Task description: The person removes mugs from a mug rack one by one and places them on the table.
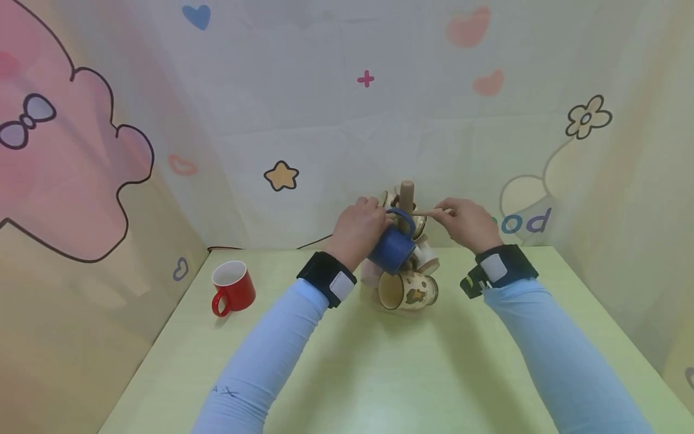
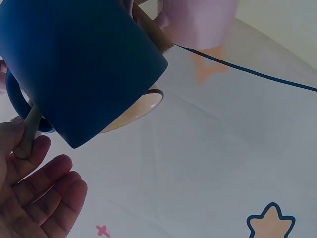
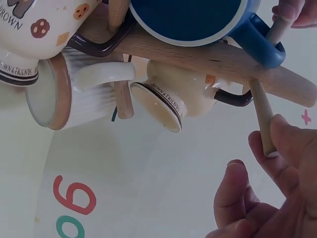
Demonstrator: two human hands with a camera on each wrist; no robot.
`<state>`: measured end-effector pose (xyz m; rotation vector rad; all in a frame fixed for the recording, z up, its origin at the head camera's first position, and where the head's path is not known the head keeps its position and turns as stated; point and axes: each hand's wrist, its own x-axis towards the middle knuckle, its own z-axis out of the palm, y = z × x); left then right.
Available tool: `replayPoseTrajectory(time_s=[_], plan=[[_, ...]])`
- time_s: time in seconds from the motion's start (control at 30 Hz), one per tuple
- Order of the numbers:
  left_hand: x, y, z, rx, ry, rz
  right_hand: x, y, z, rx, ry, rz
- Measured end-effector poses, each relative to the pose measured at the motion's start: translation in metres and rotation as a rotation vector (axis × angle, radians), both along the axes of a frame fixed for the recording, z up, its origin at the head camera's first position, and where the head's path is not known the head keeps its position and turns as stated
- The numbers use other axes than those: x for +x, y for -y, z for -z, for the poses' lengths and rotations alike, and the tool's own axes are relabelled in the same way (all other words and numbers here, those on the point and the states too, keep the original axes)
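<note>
Though slim, wooden pegs (image 3: 262, 111) between fingers (image 3: 290, 139)

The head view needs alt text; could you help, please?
A person's left hand and right hand pinch opposite pegs of a wooden stand hung with mugs, a blue mug on the left peg. Further left, a red mug stands on the table.

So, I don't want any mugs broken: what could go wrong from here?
The blue mug hangs by its handle on a peg that the left hand pinches; if that peg dips, the mug might slide off. The right hand pinches another peg of the wooden rack, so uneven pulling could tilt the rack and knock the blue mug against the patterned mug below it.
</note>
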<state>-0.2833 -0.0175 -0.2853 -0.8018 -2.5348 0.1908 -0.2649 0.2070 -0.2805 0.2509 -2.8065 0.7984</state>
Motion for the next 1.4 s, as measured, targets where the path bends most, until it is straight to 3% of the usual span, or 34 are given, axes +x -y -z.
replayPoseTrajectory(time_s=[0.2, 0.37, 0.63, 0.83, 0.93, 1.1, 1.27, 1.4], plan=[[0.003, -0.009, -0.001, -0.089, -0.080, 0.036, -0.002, -0.007, 0.001, -0.069, 0.034, 0.011], [0.007, -0.019, -0.001, -0.094, -0.089, 0.029, -0.003, -0.011, 0.003, -0.111, 0.043, 0.017], [0.014, -0.035, 0.001, -0.194, -0.185, 0.014, -0.007, -0.017, 0.003, -0.089, 0.056, 0.034], [0.016, -0.037, -0.004, -0.200, -0.170, 0.018, -0.007, -0.018, 0.003, -0.095, 0.050, 0.058], [0.014, -0.034, -0.007, -0.169, -0.124, 0.019, -0.006, -0.017, 0.004, -0.080, 0.026, 0.077], [0.007, -0.021, -0.011, 0.043, 0.097, 0.008, -0.003, -0.014, 0.007, -0.029, -0.060, 0.124], [-0.018, 0.002, -0.007, 0.211, 0.206, -0.040, 0.009, -0.001, 0.004, 0.034, -0.174, 0.194], [-0.038, 0.015, -0.007, 0.306, 0.278, -0.056, 0.020, 0.020, -0.002, 0.129, -0.199, 0.184]])
